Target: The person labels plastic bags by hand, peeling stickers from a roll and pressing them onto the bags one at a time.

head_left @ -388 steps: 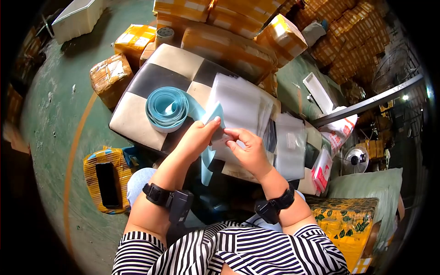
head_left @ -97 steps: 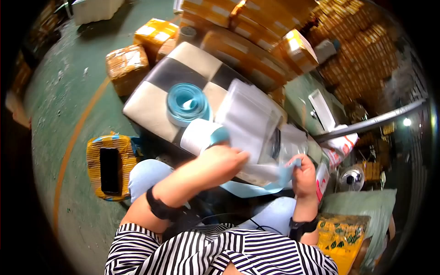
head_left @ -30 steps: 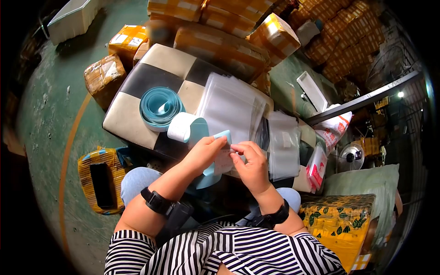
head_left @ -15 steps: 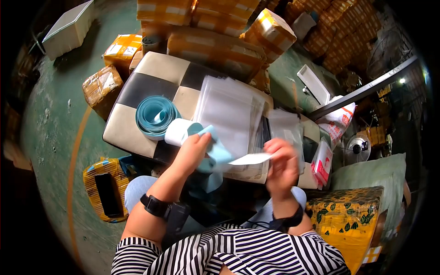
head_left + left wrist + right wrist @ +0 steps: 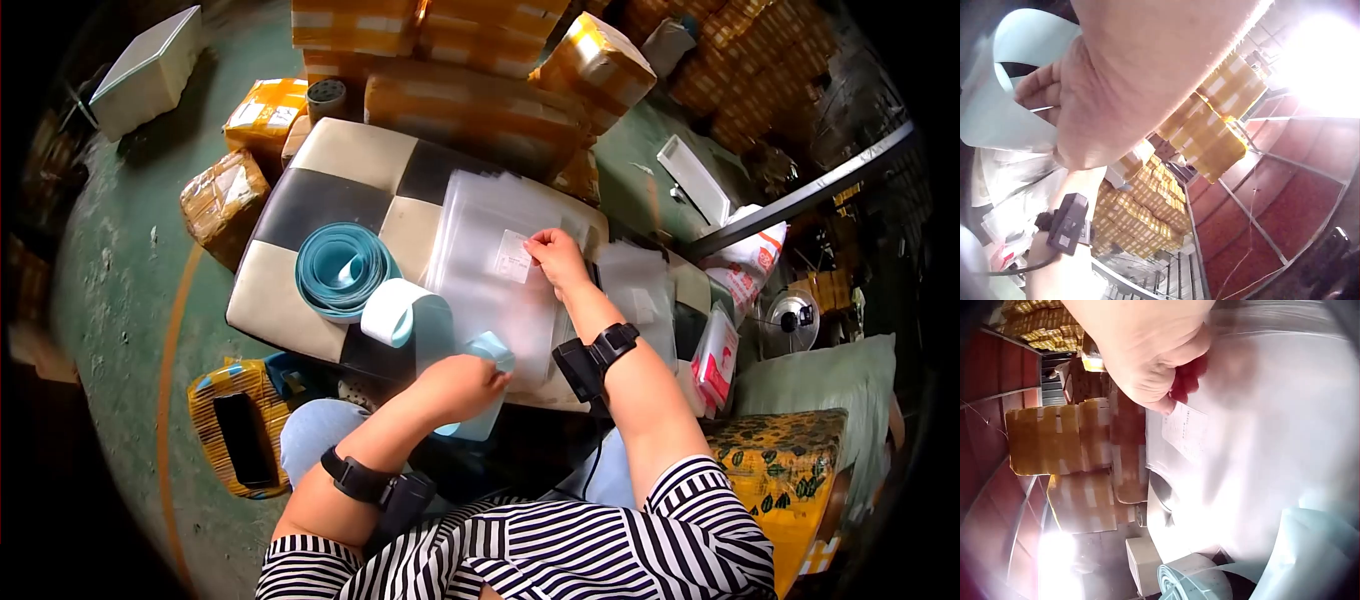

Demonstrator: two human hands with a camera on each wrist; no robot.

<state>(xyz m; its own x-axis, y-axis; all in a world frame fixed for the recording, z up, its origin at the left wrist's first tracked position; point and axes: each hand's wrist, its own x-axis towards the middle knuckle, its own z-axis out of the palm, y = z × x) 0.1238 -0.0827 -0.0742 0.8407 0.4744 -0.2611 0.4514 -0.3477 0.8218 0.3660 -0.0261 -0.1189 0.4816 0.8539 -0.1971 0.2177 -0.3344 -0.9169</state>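
My right hand (image 5: 560,262) pinches the edge of a small white printed label (image 5: 513,257), which lies over the top of a stack of clear plastic bags (image 5: 487,215). In the right wrist view, curled fingertips meet the label's corner (image 5: 1186,429). Lower left, my left hand (image 5: 462,385) grips a pale blue strip of label backing (image 5: 490,350) near the bench's front edge. From there the strip loops back past a white curl (image 5: 393,312) to a coiled blue roll (image 5: 345,270) on the checkered bench. The left wrist view shows the blue strip (image 5: 997,119) looped around the fingers.
Another pile of plastic bags (image 5: 638,295) lies right of the stack, beside a red-and-white packet (image 5: 715,360). Taped cartons (image 5: 470,110) stand behind the checkered bench (image 5: 350,150). A phone (image 5: 243,440) rests on a taped bundle at left. A metal bar (image 5: 800,195) slants in from the right.
The label has come away from the blue strip. My right hand has carried it forward onto the bag stack, while my left hand has lowered slightly with the strip.
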